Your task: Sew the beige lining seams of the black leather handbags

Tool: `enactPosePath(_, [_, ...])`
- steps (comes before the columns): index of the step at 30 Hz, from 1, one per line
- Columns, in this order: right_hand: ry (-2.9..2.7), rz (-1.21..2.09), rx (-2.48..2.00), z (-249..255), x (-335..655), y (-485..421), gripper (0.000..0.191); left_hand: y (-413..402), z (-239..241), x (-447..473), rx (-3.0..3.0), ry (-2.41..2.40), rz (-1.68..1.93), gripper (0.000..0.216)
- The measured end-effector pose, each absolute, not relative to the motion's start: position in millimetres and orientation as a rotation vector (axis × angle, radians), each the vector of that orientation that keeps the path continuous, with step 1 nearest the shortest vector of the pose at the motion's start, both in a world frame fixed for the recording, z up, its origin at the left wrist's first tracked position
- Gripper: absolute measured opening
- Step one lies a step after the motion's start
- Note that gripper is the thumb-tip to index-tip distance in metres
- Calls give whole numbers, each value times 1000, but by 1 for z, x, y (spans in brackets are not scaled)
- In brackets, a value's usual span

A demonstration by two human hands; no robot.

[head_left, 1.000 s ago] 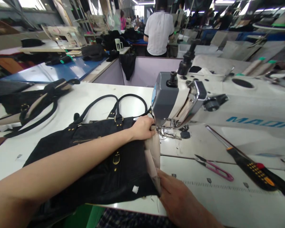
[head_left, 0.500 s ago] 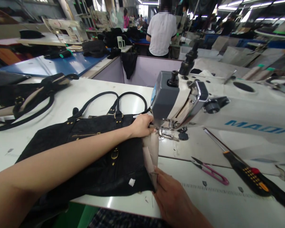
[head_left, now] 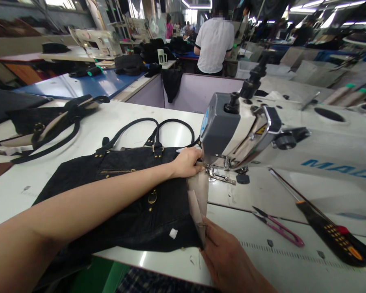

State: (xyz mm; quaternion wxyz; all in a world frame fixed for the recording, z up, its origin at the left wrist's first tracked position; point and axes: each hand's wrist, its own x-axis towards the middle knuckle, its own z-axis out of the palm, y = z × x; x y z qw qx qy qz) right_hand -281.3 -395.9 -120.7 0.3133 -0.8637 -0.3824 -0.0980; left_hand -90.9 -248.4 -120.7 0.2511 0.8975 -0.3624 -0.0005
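Left hand (head_left: 187, 162) and right hand (head_left: 224, 252) pinch pale fabric (head_left: 200, 187), sewing machine (head_left: 221, 122) beside left fingertips (head_left: 199, 167); likely seaming, next feed needs aligned edges.

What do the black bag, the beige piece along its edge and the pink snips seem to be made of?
Black bag: perhaps matte leather or suede-like cloth, from its mottled surface. Beige piece: probably thin cloth, matte and limply folded. Snips: dark, pointed blades, likely steel; pink handle, painted metal or plastic.
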Motion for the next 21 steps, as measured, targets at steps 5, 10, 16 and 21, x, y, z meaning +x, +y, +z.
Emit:
enactPosePath(5, [-1013, -244, -2321, -124, -273, -402, 37, -251, -124, -79, 2406, -1018, 47, 19])
enactPosePath(10, [-870, -107, -2177, -120, -274, -410, 30, -227, -98, -79, 2375, -1172, 113, 31])
enactPosePath(16, [-821, 4, -2094, -110, -284, -404, 27, -189, -73, -90, 2278, -1867, -225, 58])
enactPosePath(21, [-870, -34, -2169, -116, -285, -402, 27, -170, -52, -117, 2427, -1643, -287, 35])
